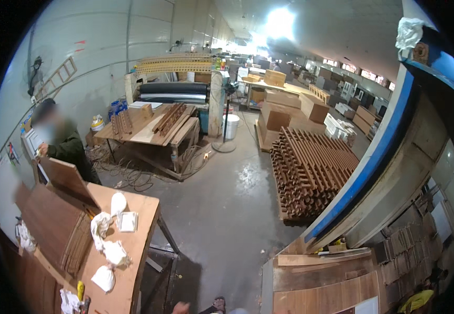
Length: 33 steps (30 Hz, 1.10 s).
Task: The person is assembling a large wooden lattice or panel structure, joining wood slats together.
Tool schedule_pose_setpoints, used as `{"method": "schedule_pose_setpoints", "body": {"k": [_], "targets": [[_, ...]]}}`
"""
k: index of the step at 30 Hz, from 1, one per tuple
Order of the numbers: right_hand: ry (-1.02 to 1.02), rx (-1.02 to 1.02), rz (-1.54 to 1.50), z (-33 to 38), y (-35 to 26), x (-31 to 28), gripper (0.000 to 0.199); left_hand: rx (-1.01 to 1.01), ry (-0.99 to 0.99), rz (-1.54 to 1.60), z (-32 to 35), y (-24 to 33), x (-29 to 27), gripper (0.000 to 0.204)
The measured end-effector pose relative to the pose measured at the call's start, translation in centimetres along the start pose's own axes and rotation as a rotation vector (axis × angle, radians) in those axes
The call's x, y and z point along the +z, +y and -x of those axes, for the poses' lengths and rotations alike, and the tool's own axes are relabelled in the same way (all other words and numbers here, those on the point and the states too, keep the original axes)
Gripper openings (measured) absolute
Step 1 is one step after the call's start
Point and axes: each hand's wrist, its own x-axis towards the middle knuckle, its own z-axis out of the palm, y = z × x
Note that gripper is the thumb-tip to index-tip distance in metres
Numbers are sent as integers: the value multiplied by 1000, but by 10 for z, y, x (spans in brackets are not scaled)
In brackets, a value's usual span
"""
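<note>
Only a small part of my left hand (181, 308) shows at the lower edge, above the grey floor. Its fingers are too small and cut off to make out, and I see nothing held. My right hand is out of view. The nearest thing on the left is a wooden workbench (144, 222). On it lie several white cloth bundles (116, 254), a small white square block (128, 222) and a stack of brown wood panels (54, 230). Beyond the bench a person (64, 138) in dark clothes has a hand near an upright brown panel (70, 180).
A shoe (219, 304) shows below. Ahead stand a table (148, 130) with wood pieces, a roller machine (174, 93), cables (132, 175), a white bucket (230, 126) and a fan stand (223, 147). Stacked brown slats (313, 172) and a blue-edged post (363, 152) are on the right.
</note>
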Motion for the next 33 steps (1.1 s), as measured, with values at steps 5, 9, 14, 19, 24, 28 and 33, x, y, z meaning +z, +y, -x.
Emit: {"method": "schedule_pose_setpoints", "body": {"k": [5,9,14,19,24,28,33], "targets": [[42,-12,92,-21,-66,115,14,656,58,-554,-65,274,78,47],[-48,-126,340,-96,-136,167,15,748,23,-326,-105,411,125,47],[-186,-264,662,-202,-240,244,16,606,8,-805,-210,458,94,46],[-282,-384,990,-304,-322,289,18,182,-28,-540,-242,494,72,37],[-367,-491,1347,-397,-399,310,20,118,46,-104,-259,543,60,36],[-89,330,146,-527,-465,349,21,755,178,-1298,-325,535,8,35],[-144,-16,1268,-611,-535,426,25,374,125,-969,-369,692,39,37]]}}
